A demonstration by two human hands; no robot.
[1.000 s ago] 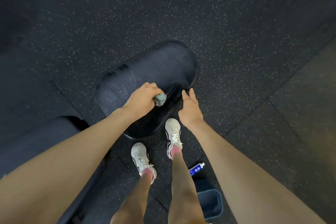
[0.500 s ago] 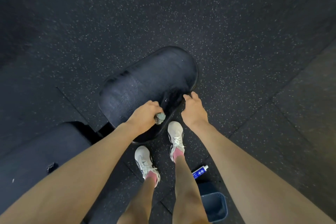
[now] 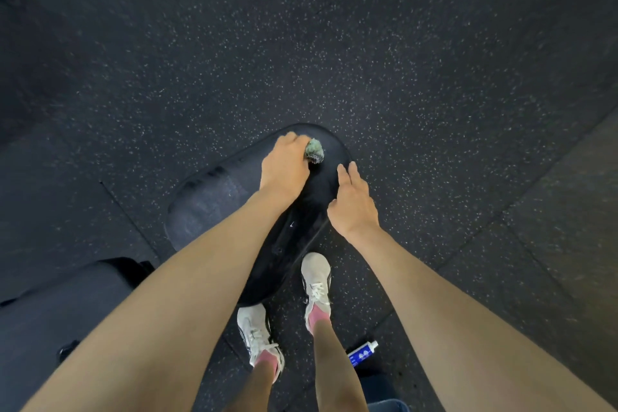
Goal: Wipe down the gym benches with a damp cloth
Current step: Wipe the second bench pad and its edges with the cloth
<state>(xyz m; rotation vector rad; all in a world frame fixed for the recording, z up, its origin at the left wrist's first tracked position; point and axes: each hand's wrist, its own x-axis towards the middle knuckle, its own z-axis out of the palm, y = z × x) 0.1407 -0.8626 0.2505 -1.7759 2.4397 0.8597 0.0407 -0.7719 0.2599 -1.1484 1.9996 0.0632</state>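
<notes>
A black oval bench pad (image 3: 214, 201) lies below me on the speckled rubber floor. My left hand (image 3: 284, 167) grips a bunched green-grey cloth (image 3: 313, 150) and presses it on the far end of the pad. My right hand (image 3: 352, 202) hovers at the pad's right edge with its fingers straight and spread, holding nothing. My left forearm hides the middle of the pad.
A second black padded bench (image 3: 50, 318) sits at the lower left. My two white shoes (image 3: 316, 284) stand by the pad's near end. A blue-and-white tube (image 3: 363, 353) lies on the floor near a blue bin (image 3: 389, 406) at the bottom edge.
My left hand has swept the cloth from the pad's near edge up to its far end. My right hand moved along the right edge and its fingers straightened.
</notes>
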